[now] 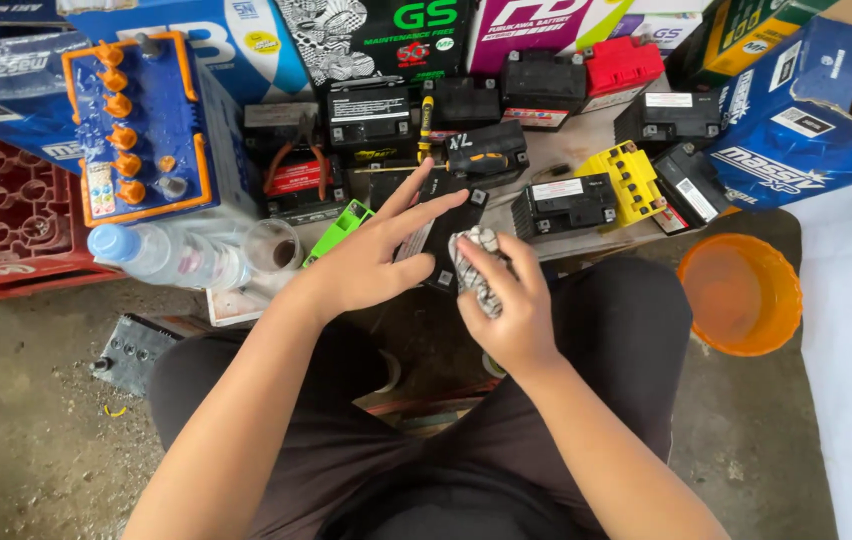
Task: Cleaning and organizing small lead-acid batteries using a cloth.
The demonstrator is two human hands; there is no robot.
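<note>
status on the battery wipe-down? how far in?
Done: cannot tell; no battery looks plainly finished. In hand: left hand steadies a small black battery while right hand presses a patterned rag against it. Left: several small batteries lie beyond, untouched.

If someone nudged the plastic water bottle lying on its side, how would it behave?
The bottle would probably roll, since it is round and lies on its side. It looks thin and clear, so it is likely light and squashy. It lies against a glass, which might stop it.

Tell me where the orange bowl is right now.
In the head view the orange bowl sits on the floor at the person's right, beside the right knee, just below the blue box and clear of both hands.
</note>
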